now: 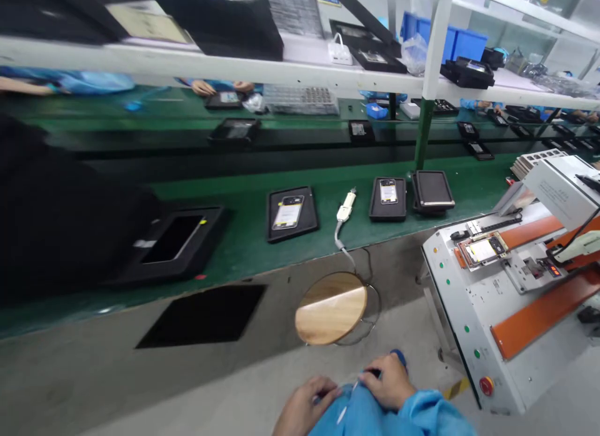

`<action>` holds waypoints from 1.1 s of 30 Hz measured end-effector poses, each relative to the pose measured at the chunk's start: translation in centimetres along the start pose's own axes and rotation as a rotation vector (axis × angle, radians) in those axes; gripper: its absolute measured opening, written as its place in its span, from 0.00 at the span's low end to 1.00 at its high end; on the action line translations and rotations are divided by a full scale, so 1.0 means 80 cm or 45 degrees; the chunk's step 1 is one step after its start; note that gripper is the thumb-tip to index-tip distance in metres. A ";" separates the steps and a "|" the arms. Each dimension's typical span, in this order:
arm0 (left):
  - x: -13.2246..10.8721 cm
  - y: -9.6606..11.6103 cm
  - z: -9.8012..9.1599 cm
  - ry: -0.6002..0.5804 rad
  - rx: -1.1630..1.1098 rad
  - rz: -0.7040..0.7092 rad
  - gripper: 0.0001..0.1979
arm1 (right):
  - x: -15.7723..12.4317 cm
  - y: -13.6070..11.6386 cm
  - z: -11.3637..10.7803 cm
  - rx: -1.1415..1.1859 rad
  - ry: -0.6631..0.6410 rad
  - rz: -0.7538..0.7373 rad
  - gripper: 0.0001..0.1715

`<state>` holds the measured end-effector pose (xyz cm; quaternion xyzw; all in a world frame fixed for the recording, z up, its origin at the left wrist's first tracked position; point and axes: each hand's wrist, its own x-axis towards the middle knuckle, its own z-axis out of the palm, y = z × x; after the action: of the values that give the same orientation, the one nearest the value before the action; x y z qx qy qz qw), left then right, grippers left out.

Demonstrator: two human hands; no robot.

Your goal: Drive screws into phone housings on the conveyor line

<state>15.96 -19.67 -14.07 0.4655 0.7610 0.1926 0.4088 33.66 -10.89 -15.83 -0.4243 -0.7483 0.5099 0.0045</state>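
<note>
My left hand [307, 403] is low in the head view, at the front of my blue smock [344, 417]. Its fingers are curled, and what they hold, if anything, is hidden. On the other side of the smock's front, my right hand [389, 381] has bent fingers with a dark gap beside the thumb. I cannot make out what is in it. Both hands are away from the green bench, where an opened phone [288, 212] lies in a black tray [309, 222]. A white electric screwdriver [347, 206] rests beside that tray.
A round wooden stool [330, 308] stands before the bench. At right is a machine [450, 280] holding a phone [482, 250]. More trays [388, 214] line the bench, a black covered shape [60, 217] fills the left, and co-workers' hands [204, 87] show beyond the shelf.
</note>
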 end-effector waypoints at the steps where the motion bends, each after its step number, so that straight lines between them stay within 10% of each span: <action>1: 0.013 0.014 -0.008 -0.037 0.029 0.067 0.15 | 0.011 -0.009 -0.002 0.085 0.029 -0.019 0.14; 8: 0.060 0.040 -0.066 -0.092 0.209 0.234 0.14 | 0.081 -0.050 0.006 0.659 0.007 0.015 0.35; 15: 0.098 -0.039 -0.168 -0.225 0.263 0.418 0.05 | 0.141 -0.118 0.072 1.028 -0.130 0.156 0.38; 22: 0.148 -0.135 -0.297 -0.100 0.149 0.552 0.13 | 0.198 -0.206 0.140 1.136 0.278 0.348 0.45; 26: 0.203 -0.209 -0.335 0.335 0.128 0.319 0.18 | 0.214 -0.180 0.095 0.921 0.587 0.493 0.54; 33: 0.300 -0.266 -0.348 0.847 0.186 0.099 0.11 | 0.273 -0.081 -0.101 0.190 0.971 0.714 0.56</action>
<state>-23.70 -6.94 -22.58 0.4341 0.8460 0.2941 0.0961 19.15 8.44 -16.27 -0.7652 -0.5112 0.3519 0.1713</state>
